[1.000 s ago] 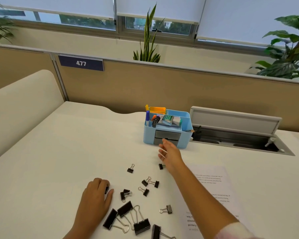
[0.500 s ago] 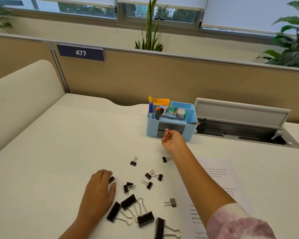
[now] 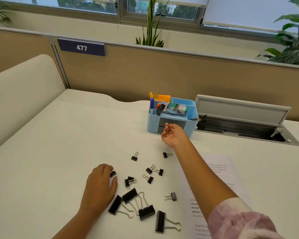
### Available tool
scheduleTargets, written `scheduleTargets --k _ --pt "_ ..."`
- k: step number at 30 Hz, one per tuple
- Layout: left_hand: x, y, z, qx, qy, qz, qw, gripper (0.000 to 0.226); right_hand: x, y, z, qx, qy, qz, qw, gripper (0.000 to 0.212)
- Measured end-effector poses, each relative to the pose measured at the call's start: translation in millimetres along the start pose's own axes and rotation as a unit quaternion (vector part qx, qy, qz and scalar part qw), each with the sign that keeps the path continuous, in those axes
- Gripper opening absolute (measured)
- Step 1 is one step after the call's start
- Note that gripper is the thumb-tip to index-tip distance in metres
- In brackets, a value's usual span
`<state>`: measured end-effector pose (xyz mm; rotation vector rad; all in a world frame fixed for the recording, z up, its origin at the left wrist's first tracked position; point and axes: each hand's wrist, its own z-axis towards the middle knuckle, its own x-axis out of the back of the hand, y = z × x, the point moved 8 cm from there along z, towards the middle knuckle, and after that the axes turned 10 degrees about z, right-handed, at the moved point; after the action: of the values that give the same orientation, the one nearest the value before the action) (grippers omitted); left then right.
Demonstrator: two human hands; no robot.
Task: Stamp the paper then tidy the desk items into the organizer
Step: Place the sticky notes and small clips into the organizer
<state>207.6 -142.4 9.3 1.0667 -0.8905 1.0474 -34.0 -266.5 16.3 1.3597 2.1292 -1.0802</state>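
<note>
Right hand (image 3: 173,135) reaches toward twelve o'clock, palm turned up and fingers curled loosely, just in front of the grey drawer face (image 3: 173,125) of the blue organizer (image 3: 192,107); whether the fingertips touch the drawer, or pinch anything, cannot be told, since the hand covers that part. Left hand (image 3: 100,185) rests palm down on the desk (image 3: 59,144) at about seven o'clock, fingers together, its fingertips over a small black binder clip (image 3: 112,174) that is half hidden beneath them. More binder clips (image 3: 146,211) lie scattered between the two arms, the larger ones nearest the viewer. The printed paper (image 3: 219,171) lies at four o'clock, partly covered by the right forearm and sleeve (image 3: 240,219) and cut off at the bottom edge; no stamp mark can be made out. Pens and small boxes fill the organizer's top compartments, their labels too small to read.
</note>
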Motion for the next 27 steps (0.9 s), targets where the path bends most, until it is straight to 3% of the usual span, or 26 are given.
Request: scheduleTargets --k 27 --pt "2 2 0 0.009 -0.024 0.003 1.0 0.039 62 38 -35 -0.039 -0.013 -0.034 0.999 0.017"
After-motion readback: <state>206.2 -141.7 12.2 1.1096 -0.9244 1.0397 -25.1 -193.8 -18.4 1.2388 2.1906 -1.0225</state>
